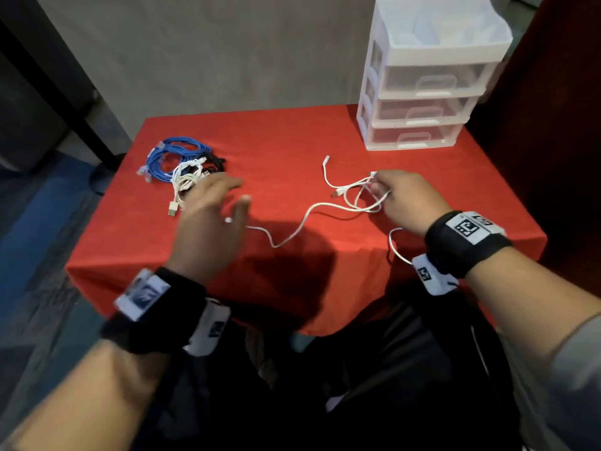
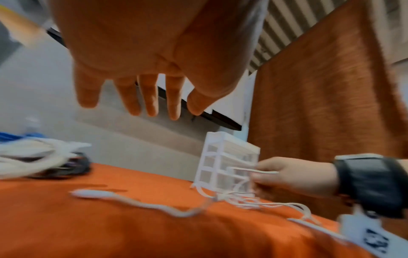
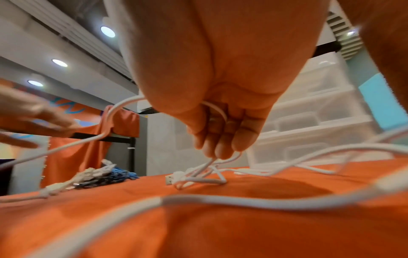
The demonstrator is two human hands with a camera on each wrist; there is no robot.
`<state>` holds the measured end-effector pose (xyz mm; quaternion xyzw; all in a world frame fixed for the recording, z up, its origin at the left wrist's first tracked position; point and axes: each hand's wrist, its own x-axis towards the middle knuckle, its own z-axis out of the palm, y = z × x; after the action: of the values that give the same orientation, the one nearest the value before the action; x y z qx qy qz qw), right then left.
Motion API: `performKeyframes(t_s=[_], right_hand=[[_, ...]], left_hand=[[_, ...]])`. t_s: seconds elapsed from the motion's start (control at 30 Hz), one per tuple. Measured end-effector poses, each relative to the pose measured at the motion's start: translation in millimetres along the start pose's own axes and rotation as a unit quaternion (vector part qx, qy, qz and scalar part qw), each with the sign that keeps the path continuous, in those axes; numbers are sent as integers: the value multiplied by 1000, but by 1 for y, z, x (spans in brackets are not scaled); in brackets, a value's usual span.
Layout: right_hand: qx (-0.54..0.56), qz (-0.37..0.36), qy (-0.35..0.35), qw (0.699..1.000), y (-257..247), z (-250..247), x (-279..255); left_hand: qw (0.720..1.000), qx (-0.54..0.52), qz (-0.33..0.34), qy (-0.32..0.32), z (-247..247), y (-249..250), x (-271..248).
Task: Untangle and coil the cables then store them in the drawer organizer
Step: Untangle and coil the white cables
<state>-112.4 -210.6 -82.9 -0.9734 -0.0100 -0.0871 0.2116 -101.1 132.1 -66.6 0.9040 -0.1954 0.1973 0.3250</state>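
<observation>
A loose white cable (image 1: 294,231) snakes across the red cloth, and its tangled loops (image 3: 198,176) lie on the right side. My right hand (image 1: 395,195) pinches those loops (image 2: 253,172) just above the cloth; in the right wrist view its curled fingers (image 3: 220,143) grip the strands. My left hand (image 1: 216,211) hovers over the cloth with straight, spread fingers (image 2: 152,97), holding nothing. It hangs beside a tangled pile of blue (image 1: 172,156), white (image 1: 185,180) and black cables at the left. The white plastic drawer organizer (image 1: 422,89) stands at the back right with its top tray open.
The table with the red cloth (image 1: 279,138) is small, and its front edge (image 1: 201,307) drops off just before my wrists. A grey wall runs behind it and a brown curtain (image 2: 331,87) hangs on the right. Bare cloth lies between the cable pile and the organizer.
</observation>
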Motion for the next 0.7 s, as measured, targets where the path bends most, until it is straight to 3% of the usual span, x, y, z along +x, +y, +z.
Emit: performKeyframes(t_s=[0.1, 0.17, 0.23, 0.33, 0.37, 0.43, 0.53, 0.6, 0.7], right_hand=[[-25, -31, 23, 999, -28, 6, 1], [-16, -65, 40, 997, -44, 4, 1], [18, -92, 53, 994, -53, -2, 2], [31, -123, 50, 991, -42, -10, -3], [0, -122, 12, 993, -34, -11, -7], [-85, -49, -108, 989, -18, -9, -20], [-150, 25, -230, 961, 10, 4, -29], [-135, 15, -254, 958, 28, 10, -18], [-119, 3, -223, 967, 53, 4, 14]], left_hand=[[995, -59, 44, -74, 41, 62, 3], [985, -60, 42, -154, 68, 90, 4], [980, -63, 27, -190, 82, 97, 8], [979, -144, 21, -140, 71, 92, 15], [981, -164, 9, -107, 62, 87, 20], [982, -181, -31, -46, 38, 80, 27], [979, -183, -88, -17, -1, 72, 32], [978, -185, -98, -24, -19, 68, 31], [975, -199, -95, -30, -30, 66, 25]])
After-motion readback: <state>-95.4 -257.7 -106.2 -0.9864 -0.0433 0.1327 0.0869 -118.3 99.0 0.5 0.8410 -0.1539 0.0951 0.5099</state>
